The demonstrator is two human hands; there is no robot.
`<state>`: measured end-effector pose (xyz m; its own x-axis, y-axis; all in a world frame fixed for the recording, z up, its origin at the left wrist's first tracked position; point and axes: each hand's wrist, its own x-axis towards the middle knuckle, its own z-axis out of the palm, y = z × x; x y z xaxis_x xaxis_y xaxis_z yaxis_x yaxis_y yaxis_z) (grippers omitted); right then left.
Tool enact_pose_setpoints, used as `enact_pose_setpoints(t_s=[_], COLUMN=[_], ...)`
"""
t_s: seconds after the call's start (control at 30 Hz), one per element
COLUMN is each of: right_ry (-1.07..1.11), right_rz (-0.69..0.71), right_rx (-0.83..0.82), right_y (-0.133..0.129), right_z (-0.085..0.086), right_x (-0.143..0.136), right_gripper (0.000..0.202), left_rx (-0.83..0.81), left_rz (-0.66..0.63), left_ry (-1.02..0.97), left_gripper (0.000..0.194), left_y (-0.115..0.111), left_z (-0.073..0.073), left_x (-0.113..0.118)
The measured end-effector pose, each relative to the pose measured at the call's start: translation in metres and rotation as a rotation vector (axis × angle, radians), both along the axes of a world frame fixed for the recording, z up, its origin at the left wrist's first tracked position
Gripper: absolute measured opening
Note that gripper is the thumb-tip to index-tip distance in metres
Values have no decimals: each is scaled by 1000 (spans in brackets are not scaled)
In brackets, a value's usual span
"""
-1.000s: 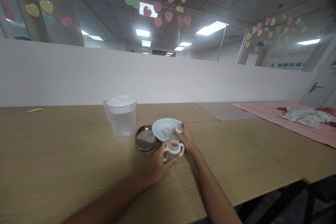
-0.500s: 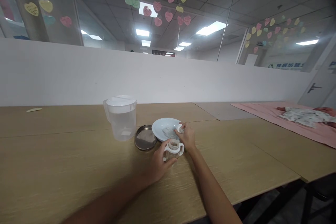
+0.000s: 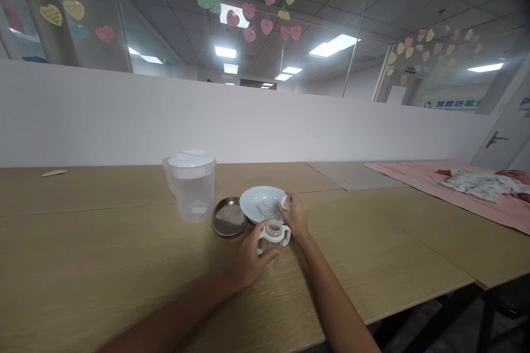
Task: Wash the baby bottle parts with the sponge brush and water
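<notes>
My left hand (image 3: 251,256) is wrapped round a clear baby bottle (image 3: 273,241) with white side handles. The bottle is upright with its mouth uncovered. My right hand (image 3: 297,215) pinches a small white-and-clear bottle top (image 3: 285,202), apart from the bottle and over the right rim of a pale blue-white bowl (image 3: 250,202). Inside the bowl lies a clear object (image 3: 265,209) whose kind I cannot make out. Left of the bowl is a shallow round metal dish (image 3: 229,218), close against it.
A clear plastic pitcher (image 3: 194,196) with a white lid stands left of the metal dish. At the far right, a small figure in white patterned clothing (image 3: 476,185) lies on a pink cloth (image 3: 414,182). A white wall (image 3: 265,127) borders the wooden table (image 3: 124,276) behind.
My right hand has shifted and turned the bottle top very slightly. My left hand and the bottle stay in place.
</notes>
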<state>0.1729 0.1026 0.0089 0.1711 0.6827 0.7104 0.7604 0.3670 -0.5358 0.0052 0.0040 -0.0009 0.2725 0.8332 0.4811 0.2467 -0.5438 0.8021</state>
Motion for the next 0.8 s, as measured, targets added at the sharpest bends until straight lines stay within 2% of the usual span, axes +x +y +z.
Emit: enact_pose_setpoints(t_s=[0.27,0.43,0.6,0.8], right_ry=[68,77,-5,-55], right_rz=[-99,-73,-58,-16], right_rx=[-76,-75,-82,-28], right_y=[-1,-3,-8,-11], right_z=[-1,1,7,8], right_x=[2,2,3,1], right_gripper=[33,31,22,35], left_rx=[5,11,5,4], left_rz=[4,11,19,17], left_ry=[4,9,34,11], left_gripper=[62,61,63,63], left_y=[-2,-1,-1,-2], left_z=[1,2,1,2], left_x=[1,0,0,0])
